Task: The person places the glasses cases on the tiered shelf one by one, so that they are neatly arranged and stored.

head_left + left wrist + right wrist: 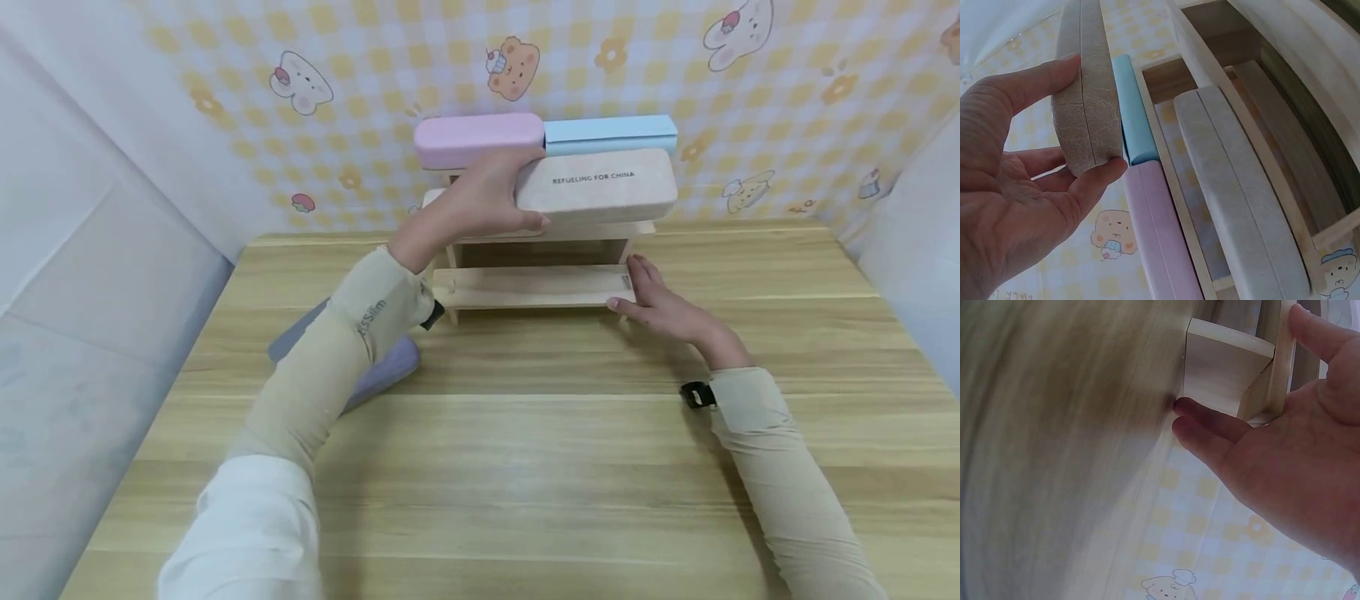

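My left hand [491, 196] grips a cream glasses case [600, 187] lettered "REFUELING FOR CHINA", in front of the top tier of a tiered wooden rack [532, 287]. The left wrist view shows thumb and fingers on either side of this case [1091, 94]. Behind it, on the top tier, lie a pink glasses case [476, 142] and a light blue one [611, 133], end to end. One tier lower, a whitish case [1235, 194] lies under the held one. My right hand [663, 312] holds the right end of the rack's lowest tier, thumb in front, fingers along the side.
Left of the rack, partly hidden under my left forearm, a purple-grey case [386, 371] and a blue-grey case [296, 329] lie on the wood-grain table [525, 467]. A yellow checked cloth [360, 100] with cartoon animals hangs behind the rack.
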`<state>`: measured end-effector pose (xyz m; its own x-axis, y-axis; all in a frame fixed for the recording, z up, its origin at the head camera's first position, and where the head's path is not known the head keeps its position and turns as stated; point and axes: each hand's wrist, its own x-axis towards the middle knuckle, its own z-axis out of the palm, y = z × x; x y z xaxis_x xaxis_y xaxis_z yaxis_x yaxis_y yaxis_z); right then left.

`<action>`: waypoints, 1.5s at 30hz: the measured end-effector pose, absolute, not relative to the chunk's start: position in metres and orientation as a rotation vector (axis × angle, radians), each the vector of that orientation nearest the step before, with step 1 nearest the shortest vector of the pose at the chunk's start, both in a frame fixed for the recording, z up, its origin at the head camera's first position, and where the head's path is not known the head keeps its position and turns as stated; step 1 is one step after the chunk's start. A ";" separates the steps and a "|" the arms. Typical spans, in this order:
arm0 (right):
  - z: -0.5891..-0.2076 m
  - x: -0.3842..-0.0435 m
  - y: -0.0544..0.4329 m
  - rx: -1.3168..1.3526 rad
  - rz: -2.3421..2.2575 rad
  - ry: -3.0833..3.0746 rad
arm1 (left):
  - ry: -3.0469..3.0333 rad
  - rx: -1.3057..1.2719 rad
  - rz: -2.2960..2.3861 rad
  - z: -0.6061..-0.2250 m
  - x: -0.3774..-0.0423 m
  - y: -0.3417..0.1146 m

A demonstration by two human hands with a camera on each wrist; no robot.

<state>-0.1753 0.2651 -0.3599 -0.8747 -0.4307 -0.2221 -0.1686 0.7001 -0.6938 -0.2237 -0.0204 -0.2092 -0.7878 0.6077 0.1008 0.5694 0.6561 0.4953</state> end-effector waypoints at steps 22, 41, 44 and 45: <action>-0.358 -0.174 0.267 -0.433 -0.954 2.543 | 2.774 1.035 0.562 -0.227 -0.251 0.034; -0.363 -0.178 0.263 -0.465 -0.984 2.579 | 2.723 1.013 0.575 -0.247 -0.268 0.029; -0.361 -0.177 0.263 -0.468 -0.996 2.575 | 2.729 1.001 0.565 -0.249 -0.270 0.030; -0.361 -0.177 0.263 -0.469 -1.000 2.573 | 2.733 0.998 0.563 -0.249 -0.270 0.030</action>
<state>-0.1772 0.2634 -0.3610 -0.8877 -0.4185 -0.1919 -0.1790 0.6977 -0.6937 -0.2703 0.0302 -0.2495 -0.7593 0.6498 -0.0367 0.5823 0.7034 0.4075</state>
